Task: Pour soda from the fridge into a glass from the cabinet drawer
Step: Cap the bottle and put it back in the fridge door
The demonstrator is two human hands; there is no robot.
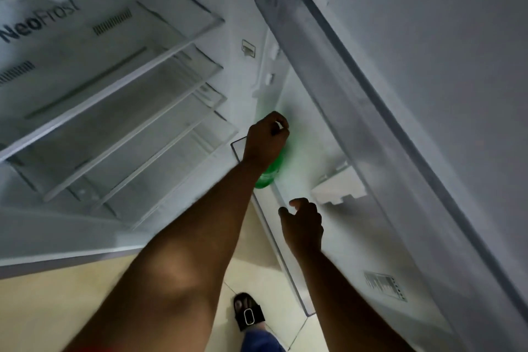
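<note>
both forearms fill the near view, reaching from 6 o'clock up into the open fridge point(114, 123). left hand point(267, 138) sits over the top of the green soda bottle point(271, 168), fingers point(281, 123) curled round what looks like its neck or cap, though the hand hides the contact and motion blur smears the green body. the bottle stands in the door shelf point(274, 226), toward 12 o'clock from the right hand point(304, 226). that hand hangs just below at 5 o'clock of the bottle, fingers loosely curled, holding nothing. step in hand, as i judge it: fetching the soda. next calls for a straight lift clear of the shelf rail, the free hand ready to steady the base. at 6 o'clock a sandalled foot point(248, 311) stands on the tiled floor point(57, 308); bare glass shelves point(128, 111) lie toward 9 o'clock.
</note>
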